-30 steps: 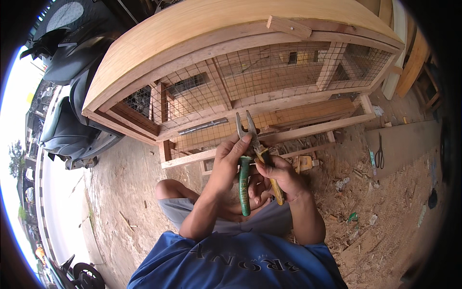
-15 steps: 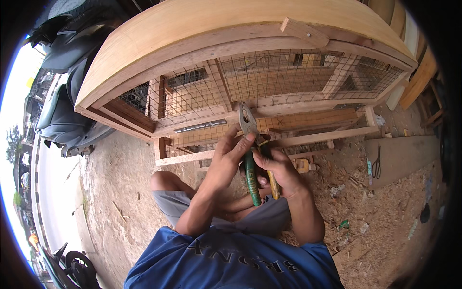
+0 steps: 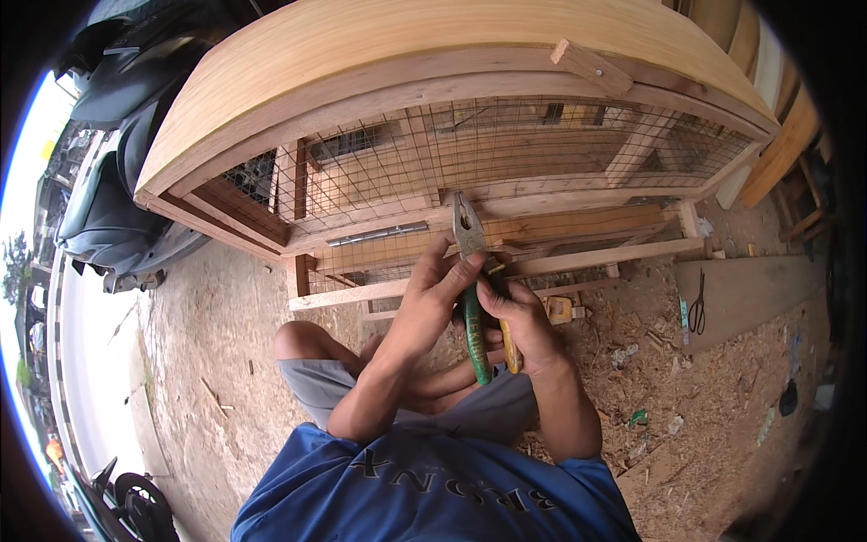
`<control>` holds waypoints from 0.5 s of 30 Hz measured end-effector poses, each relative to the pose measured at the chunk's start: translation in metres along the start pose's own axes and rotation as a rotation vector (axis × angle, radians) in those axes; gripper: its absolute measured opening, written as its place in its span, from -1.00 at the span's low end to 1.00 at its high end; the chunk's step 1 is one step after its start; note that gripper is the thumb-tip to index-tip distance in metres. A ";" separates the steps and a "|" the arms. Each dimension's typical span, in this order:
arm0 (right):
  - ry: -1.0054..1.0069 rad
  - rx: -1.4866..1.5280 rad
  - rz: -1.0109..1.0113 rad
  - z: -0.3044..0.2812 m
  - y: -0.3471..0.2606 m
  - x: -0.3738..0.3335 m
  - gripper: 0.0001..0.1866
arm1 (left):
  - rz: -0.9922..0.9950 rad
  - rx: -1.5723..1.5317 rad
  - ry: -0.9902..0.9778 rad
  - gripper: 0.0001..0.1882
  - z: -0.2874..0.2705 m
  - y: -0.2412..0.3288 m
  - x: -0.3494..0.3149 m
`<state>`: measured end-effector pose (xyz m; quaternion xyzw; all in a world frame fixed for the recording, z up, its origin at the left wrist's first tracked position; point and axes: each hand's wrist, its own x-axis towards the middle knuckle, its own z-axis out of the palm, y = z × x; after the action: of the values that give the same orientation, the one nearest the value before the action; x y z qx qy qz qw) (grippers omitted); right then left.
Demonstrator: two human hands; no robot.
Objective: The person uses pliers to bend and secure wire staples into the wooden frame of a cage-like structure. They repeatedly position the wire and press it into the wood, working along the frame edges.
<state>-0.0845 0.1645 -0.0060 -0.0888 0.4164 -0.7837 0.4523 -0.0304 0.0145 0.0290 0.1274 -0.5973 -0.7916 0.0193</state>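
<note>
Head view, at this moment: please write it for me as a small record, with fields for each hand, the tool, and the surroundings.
Left hand: grips pliers, thumb near pivot
Right hand: at the yellow handle
Other handle: green handle
Ahead: wooden cage with wire mesh
Right side: scissors on flat sheet; wood shavings
Left side: dark motorbike

Left hand (image 3: 429, 294) and right hand (image 3: 528, 325), both curled, lie close together near mid-frame; left forearm (image 3: 373, 393) and right forearm (image 3: 571, 411) slant inward from below; bent knee (image 3: 303, 340) left of centre.
</note>
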 end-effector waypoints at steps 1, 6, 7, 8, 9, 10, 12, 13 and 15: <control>-0.036 0.019 0.023 -0.003 -0.003 -0.002 -0.72 | 0.007 0.003 -0.029 -0.59 -0.001 -0.001 0.001; -0.086 0.073 0.062 -0.016 0.000 -0.020 -0.75 | 0.017 -0.149 -0.087 -0.66 0.001 -0.013 0.002; -0.079 0.101 0.060 -0.017 0.005 -0.027 -0.75 | 0.018 -0.130 -0.095 -0.66 0.000 -0.016 0.002; -0.060 0.071 0.039 -0.018 0.012 -0.029 -0.73 | 0.020 -0.111 -0.103 -0.66 0.000 -0.019 0.001; -0.066 0.062 0.023 -0.020 0.016 -0.032 -0.74 | 0.031 -0.089 -0.111 -0.66 0.000 -0.021 0.001; -0.073 0.053 0.009 -0.022 0.021 -0.034 -0.74 | 0.028 -0.102 -0.123 -0.66 -0.001 -0.023 0.001; -0.055 0.065 -0.012 -0.024 0.027 -0.036 -0.66 | 0.005 -0.107 -0.131 -0.66 0.001 -0.026 0.002; -0.051 0.047 -0.002 -0.026 0.028 -0.037 -0.59 | 0.032 -0.171 -0.138 -0.66 0.003 -0.027 0.001; -0.074 0.057 -0.013 -0.027 0.026 -0.037 -0.44 | 0.024 -0.269 -0.125 -0.66 0.006 -0.028 0.001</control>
<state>-0.0603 0.2022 -0.0334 -0.1075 0.3760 -0.7945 0.4646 -0.0297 0.0282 0.0041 0.0669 -0.4873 -0.8706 0.0085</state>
